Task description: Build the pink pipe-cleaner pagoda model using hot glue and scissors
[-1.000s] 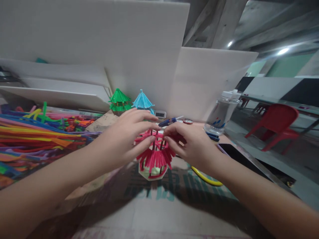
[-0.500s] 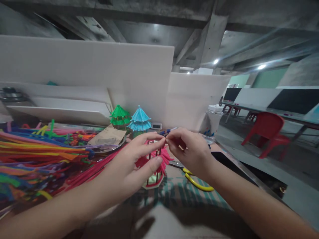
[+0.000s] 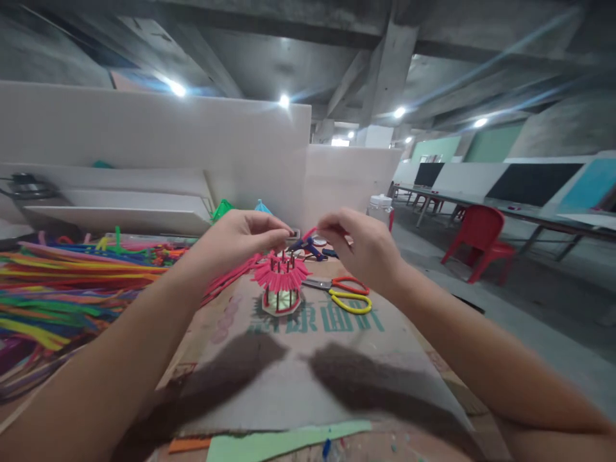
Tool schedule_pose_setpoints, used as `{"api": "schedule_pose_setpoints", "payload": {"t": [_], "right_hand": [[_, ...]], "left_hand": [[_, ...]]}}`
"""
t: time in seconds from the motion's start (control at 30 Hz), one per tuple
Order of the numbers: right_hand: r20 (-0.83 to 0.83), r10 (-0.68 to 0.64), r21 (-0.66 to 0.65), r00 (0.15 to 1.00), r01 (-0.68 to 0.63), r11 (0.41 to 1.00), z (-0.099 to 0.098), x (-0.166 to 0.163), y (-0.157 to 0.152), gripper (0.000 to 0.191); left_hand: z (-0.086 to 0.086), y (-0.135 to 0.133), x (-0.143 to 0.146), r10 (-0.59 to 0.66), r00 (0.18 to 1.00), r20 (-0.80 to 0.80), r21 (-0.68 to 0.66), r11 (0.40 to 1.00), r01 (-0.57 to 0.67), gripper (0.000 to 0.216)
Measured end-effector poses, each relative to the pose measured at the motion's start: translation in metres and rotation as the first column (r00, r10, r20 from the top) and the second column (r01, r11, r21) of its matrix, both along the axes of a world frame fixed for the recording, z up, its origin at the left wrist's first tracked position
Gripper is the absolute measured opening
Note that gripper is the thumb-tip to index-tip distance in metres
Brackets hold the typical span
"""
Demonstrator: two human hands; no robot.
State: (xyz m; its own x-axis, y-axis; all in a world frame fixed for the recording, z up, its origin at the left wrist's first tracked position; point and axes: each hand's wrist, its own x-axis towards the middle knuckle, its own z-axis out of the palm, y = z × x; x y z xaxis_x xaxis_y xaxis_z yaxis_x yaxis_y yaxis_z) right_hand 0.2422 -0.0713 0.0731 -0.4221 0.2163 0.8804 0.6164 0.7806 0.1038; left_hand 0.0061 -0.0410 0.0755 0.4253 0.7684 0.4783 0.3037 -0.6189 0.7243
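Note:
My right hand [image 3: 362, 247] is closed in a pinch on a short pink pipe cleaner [image 3: 310, 233], which sticks out to the left from the fingertips. Level with it, my left hand [image 3: 243, 242] has its thumb and fingers pressed together; whatever lies between them is too small to make out. Below and between both hands stands a small pagoda-like model [image 3: 281, 277], with a pink fringed roof, dark posts and a pale octagonal base. To its right, scissors [image 3: 339, 292] with one red and one yellow handle lie on the cardboard [image 3: 308, 378]. A blue glue gun [image 3: 310, 247] sits just behind.
Bundles of coloured pipe cleaners [image 3: 72, 282] cover the left side. Green [image 3: 222, 210] and blue [image 3: 262, 206] roof tips show behind my left hand. White boards [image 3: 158, 147] stand at the back, with a lidded plastic jar [image 3: 380, 208] to the right. Green paper strips [image 3: 283, 443] lie in front.
My hands, whose fingertips met above the pink model, have moved apart. The pink pipe cleaner in my right hand now shows. The view has shifted, uncovering the model and scissors.

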Motion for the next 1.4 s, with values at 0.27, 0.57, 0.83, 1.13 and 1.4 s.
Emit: {"api": "schedule_pose_setpoints", "payload": {"t": [0.27, 0.57, 0.83, 1.13, 1.4], "right_hand": [[0.058, 0.133, -0.157, 0.989, -0.123, 0.980, -0.020, 0.001, 0.018, 0.017], [-0.072, 0.129, -0.081, 0.989, -0.135, 0.988, -0.019, -0.001, 0.018, 0.013], [-0.102, -0.291, -0.381, 0.951, 0.232, 0.895, -0.029, 0.087, 0.025, 0.018], [0.575, -0.054, -0.689, 0.816, 0.519, 0.505, -0.101, 0.109, 0.042, 0.059], [0.547, -0.126, -0.631, 0.828, 0.506, 0.588, -0.121, 0.101, 0.058, 0.057]], "left_hand": [[-0.002, 0.006, 0.007, 0.053, 0.998, -0.029, 0.147, 0.988, -0.048, 0.044], [-0.004, -0.006, 0.016, -0.001, 0.991, -0.137, 0.077, 0.997, 0.012, 0.038], [-0.014, 0.009, -0.003, 0.074, 0.997, 0.030, 0.043, 0.996, -0.076, 0.037], [-0.013, 0.004, -0.002, 0.085, 0.992, 0.091, 0.058, 0.994, -0.091, 0.038], [-0.020, 0.016, 0.002, 0.029, 0.992, 0.122, 0.021, 0.999, -0.032, 0.033]]}}
